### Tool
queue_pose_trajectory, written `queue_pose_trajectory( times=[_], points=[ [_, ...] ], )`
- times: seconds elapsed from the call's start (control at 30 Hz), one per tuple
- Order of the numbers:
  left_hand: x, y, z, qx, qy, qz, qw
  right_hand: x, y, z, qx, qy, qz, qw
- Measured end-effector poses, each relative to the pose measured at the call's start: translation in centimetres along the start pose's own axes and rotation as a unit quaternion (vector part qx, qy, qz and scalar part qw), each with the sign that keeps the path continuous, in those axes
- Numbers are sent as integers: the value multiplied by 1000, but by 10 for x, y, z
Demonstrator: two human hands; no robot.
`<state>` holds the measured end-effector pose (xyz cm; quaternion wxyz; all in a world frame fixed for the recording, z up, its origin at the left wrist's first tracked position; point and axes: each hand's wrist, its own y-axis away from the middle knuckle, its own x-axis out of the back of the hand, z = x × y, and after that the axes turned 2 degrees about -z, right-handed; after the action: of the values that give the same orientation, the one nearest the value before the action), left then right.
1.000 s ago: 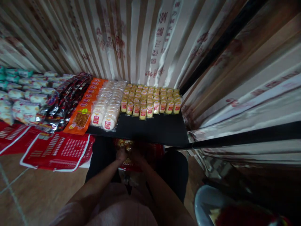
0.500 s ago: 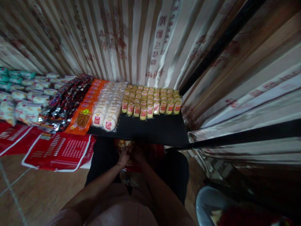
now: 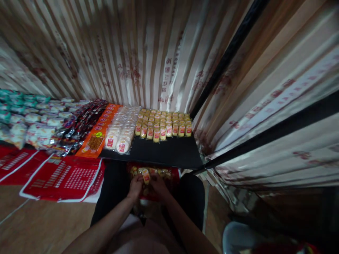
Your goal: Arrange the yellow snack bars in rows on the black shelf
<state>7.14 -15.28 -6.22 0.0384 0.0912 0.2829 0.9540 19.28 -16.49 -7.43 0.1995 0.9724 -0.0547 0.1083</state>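
My left hand [image 3: 135, 186] and my right hand [image 3: 159, 184] meet below the front edge of a black table [image 3: 169, 152]. Together they pinch a small yellow snack packet with a red label [image 3: 146, 175], held upright between them. Just behind the hands sits a red container [image 3: 173, 173] with more such packets in it. On the table, rows of the same yellow packets [image 3: 162, 124] stand at the back, and round white cakes in clear wrap [image 3: 122, 130] lie to their left.
Orange packets [image 3: 98, 134], dark foil packets [image 3: 76, 127] and white-green packets [image 3: 29, 118] lie further left. Red printed sheets [image 3: 63, 176] hang off the front. Striped curtains [image 3: 148, 53] close the back and right. A pale stool [image 3: 235, 240] is at lower right.
The camera has tilted up, so the table sits lower in view. My hands have risen slightly, and a yellow packet now shows upright between them.
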Motion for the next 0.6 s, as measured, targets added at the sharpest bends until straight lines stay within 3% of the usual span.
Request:
queue_pose_trajectory(
  times=[0.1,0.23,0.4,0.6],
  points=[
    [3,18,6,22,70,-6,997,9,16,-11,5,-37,-39,999],
    [4,33,14,-44,59,2,997,19,32,-26,48,-26,-65,996],
    [-4,41,29,-169,20,32,985,33,39,-45,125,16,-27,992],
    [-22,39,69,-249,-33,21,968,61,32,-74,179,60,31,981]
  ],
)
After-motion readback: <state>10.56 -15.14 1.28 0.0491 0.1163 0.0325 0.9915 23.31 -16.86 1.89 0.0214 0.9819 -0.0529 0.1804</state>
